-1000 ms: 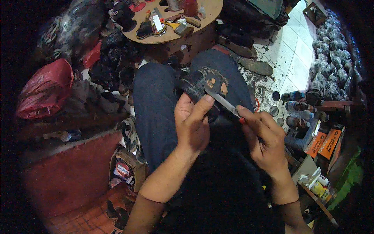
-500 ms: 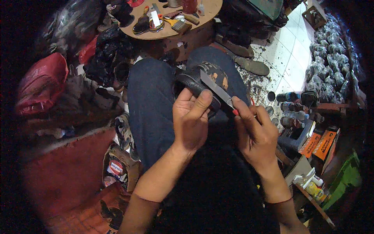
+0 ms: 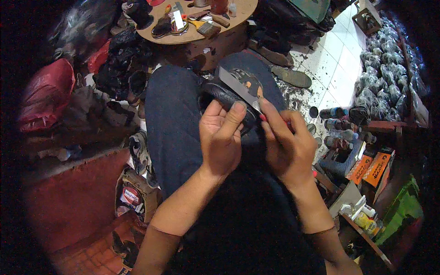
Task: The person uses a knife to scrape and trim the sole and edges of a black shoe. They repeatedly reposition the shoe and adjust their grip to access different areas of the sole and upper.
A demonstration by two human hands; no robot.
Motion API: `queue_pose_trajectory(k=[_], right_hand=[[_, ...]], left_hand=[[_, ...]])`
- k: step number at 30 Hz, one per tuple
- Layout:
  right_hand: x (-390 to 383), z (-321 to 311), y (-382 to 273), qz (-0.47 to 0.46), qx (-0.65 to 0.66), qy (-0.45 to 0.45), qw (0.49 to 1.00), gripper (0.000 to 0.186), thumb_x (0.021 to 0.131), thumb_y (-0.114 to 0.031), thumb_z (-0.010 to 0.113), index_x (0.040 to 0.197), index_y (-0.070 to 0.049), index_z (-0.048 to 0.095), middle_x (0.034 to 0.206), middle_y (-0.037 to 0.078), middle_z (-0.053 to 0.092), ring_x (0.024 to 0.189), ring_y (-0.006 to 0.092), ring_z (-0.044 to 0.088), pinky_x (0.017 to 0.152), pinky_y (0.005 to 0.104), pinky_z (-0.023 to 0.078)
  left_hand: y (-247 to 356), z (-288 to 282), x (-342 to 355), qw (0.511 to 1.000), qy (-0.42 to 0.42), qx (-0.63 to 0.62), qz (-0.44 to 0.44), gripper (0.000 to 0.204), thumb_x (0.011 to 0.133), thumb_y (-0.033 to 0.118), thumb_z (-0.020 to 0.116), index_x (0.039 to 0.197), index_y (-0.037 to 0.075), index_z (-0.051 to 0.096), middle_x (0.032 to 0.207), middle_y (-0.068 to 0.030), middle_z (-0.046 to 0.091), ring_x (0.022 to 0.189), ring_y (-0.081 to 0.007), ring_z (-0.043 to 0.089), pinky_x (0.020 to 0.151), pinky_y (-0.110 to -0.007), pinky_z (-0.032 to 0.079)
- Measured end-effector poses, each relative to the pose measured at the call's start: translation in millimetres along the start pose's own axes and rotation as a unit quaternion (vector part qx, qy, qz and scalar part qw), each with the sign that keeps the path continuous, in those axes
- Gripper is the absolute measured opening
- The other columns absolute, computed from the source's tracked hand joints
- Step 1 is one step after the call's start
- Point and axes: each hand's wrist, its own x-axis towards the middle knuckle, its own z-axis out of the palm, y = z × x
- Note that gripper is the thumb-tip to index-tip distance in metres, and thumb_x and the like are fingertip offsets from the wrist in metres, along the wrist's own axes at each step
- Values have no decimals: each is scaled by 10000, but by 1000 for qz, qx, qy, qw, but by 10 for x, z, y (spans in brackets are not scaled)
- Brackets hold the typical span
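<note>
A black leather shoe rests over my knees. My left hand grips its near side, thumb on top and fingers curled into it. In my right hand is a knife with a broad grey blade and a bit of red showing at the handle. The index finger stretches along the base of the blade. The blade lies slantwise along the shoe's far right edge, tip pointing away and left. Behind it, on my right knee, is a dark patch with tan spots.
Ahead stands a round wooden table with a brush and several tools. Loose soles lie on the white tiles. To the right are plastic bottles and orange boxes; to the left, a red bag and a carton.
My right hand has moved left and slightly forward, sliding the knife farther along the shoe's edge. My left hand keeps its hold. The whole view has shifted a little.
</note>
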Motion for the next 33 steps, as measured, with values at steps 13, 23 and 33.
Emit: queue_pose_trajectory(k=[13, 23, 33], right_hand=[[94, -8, 22, -11, -11, 17, 1000, 441, 886, -43, 781, 1301, -189, 752, 854, 70, 605, 624, 199, 593, 561, 332, 497], [105, -61, 23, 9, -33, -38, 999, 433, 913, -47, 752, 1327, -176, 739, 877, 86, 624, 685, 206, 648, 616, 323, 523], [137, -38, 49, -26, -34, 12, 999, 434, 903, -42, 755, 1314, -183, 747, 863, 89, 626, 666, 196, 641, 595, 329, 523]], left_hand=[[0, 68, 1, 1000, 8, -17, 9, 352, 1050, 148, 607, 1364, -4, 562, 1257, -118, 684, 1143, -203, 673, 1031, -347, 529], [3, 48, 10, 999, 15, -37, 4, 311, 1031, 73, 638, 1330, -5, 605, 1278, -112, 695, 1149, -172, 668, 1011, -317, 515], [-67, 88, 21, 997, 9, -68, 40, 321, 1027, 73, 657, 1330, -22, 607, 1262, -117, 700, 1135, -169, 672, 1008, -307, 516]])
